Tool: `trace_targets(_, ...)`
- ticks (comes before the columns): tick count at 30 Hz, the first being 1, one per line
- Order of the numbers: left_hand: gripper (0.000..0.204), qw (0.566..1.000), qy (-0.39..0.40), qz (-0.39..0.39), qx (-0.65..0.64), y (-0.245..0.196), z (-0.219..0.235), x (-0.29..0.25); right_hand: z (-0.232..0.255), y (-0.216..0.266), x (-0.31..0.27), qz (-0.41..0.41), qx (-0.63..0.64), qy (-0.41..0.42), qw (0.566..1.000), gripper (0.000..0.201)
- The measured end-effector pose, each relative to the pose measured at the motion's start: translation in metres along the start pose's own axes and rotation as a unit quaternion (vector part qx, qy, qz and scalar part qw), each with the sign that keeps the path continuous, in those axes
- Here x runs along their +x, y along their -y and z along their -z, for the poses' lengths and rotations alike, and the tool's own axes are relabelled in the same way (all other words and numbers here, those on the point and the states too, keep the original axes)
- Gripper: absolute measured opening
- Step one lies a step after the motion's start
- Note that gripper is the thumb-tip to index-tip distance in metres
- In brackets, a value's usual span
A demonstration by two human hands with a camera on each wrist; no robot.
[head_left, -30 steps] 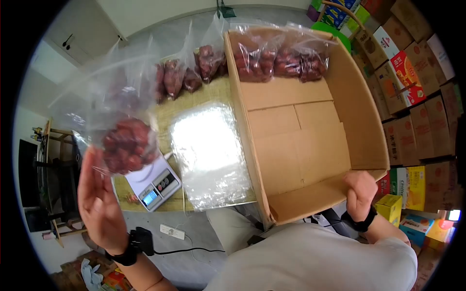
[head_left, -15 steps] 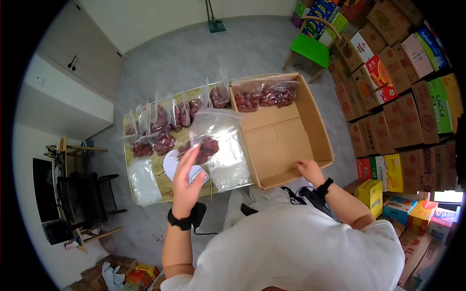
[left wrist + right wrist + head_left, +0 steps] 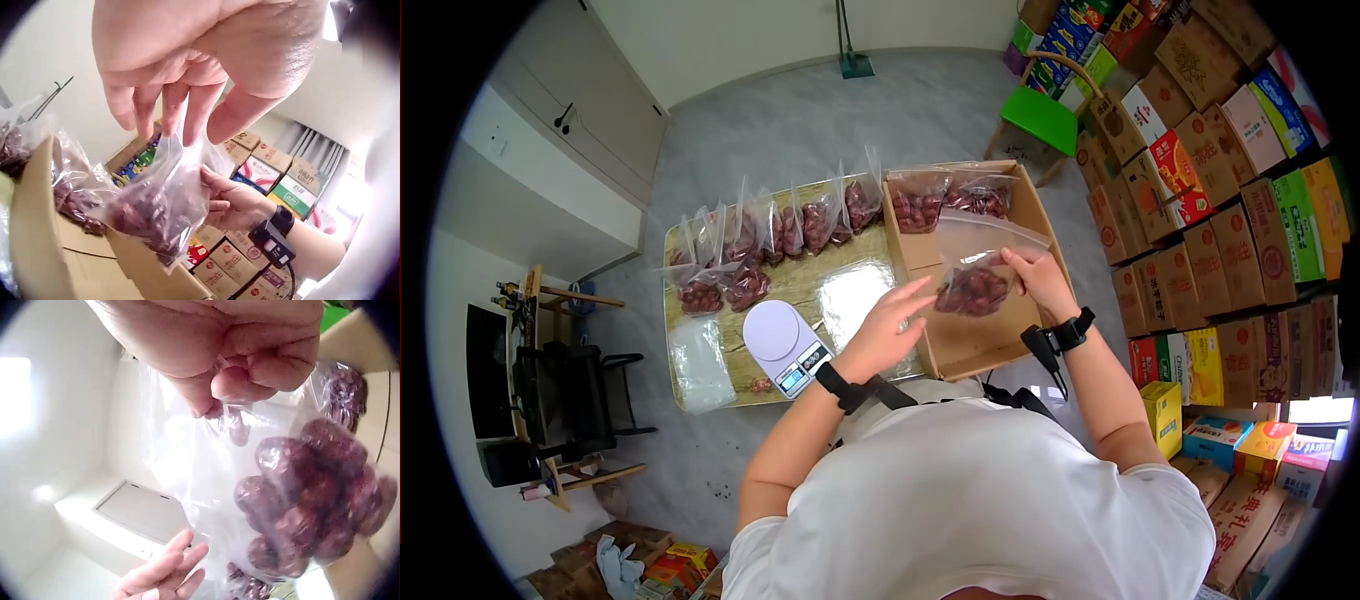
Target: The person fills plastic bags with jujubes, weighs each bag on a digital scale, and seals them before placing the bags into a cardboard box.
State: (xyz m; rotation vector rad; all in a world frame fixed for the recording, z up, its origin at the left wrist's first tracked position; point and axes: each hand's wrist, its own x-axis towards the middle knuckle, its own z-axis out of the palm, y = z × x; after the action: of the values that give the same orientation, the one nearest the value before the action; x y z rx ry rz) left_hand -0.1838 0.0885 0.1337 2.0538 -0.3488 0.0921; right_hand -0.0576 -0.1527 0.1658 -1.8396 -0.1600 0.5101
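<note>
A clear zip bag of dark red dates (image 3: 974,292) hangs over the open cardboard box (image 3: 975,345). My right hand (image 3: 1042,283) pinches the bag by its upper side between thumb and curled fingers, as the right wrist view shows up close. To the left of the bag is my left hand (image 3: 884,335), over the box's left wall, its fingers extended towards the bag. In the right wrist view the left hand (image 3: 165,572) stands apart from the bag with spread fingers. Inside the box, other bags of dates (image 3: 920,210) stand along the far end.
On the table left of the box are a digital scale (image 3: 777,332), a shiny stack of clear bags (image 3: 855,295) and another stack (image 3: 702,365). Several filled bags (image 3: 785,230) line the table's far side. A green chair (image 3: 1040,115) and stacked cartons (image 3: 1200,270) are to the right.
The bag of dates has travelled right from above the scale to over the box, passing from my left hand to my right. My left hand has released it, and the scale is uncovered.
</note>
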Motion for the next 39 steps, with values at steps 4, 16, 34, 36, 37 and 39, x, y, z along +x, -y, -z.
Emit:
trace_targets(4,0.029,0.995,-0.014,0.091,-0.031,0.03,0.006,-0.013,0.008,-0.028,0.049,0.039,-0.062,-0.004,0.997,0.023)
trace_targets(16,0.025,0.939,-0.167,0.282,-0.102,0.093,0.036,-0.064,-0.066,-0.132,0.224,-0.037,0.141,0.031,0.989,0.031)
trace_targets(34,0.025,0.807,-0.303,0.282,0.421,0.197,0.162,-0.076,-0.131,-0.203,0.189,-0.118,0.095,0.041,0.988,0.018)
trace_targets(36,0.028,0.816,-0.27,0.275,0.43,0.213,0.176,-0.079,-0.126,-0.203,0.186,-0.179,0.11,0.096,0.973,0.012)
trace_targets(37,0.028,0.808,-0.222,0.297,0.459,0.222,0.18,-0.08,-0.123,-0.199,0.183,-0.176,0.111,0.093,0.974,0.012)
trace_targets(39,0.031,0.783,-0.142,0.329,0.509,0.242,0.188,-0.084,-0.111,-0.191,0.174,-0.226,0.111,0.072,0.965,0.007)
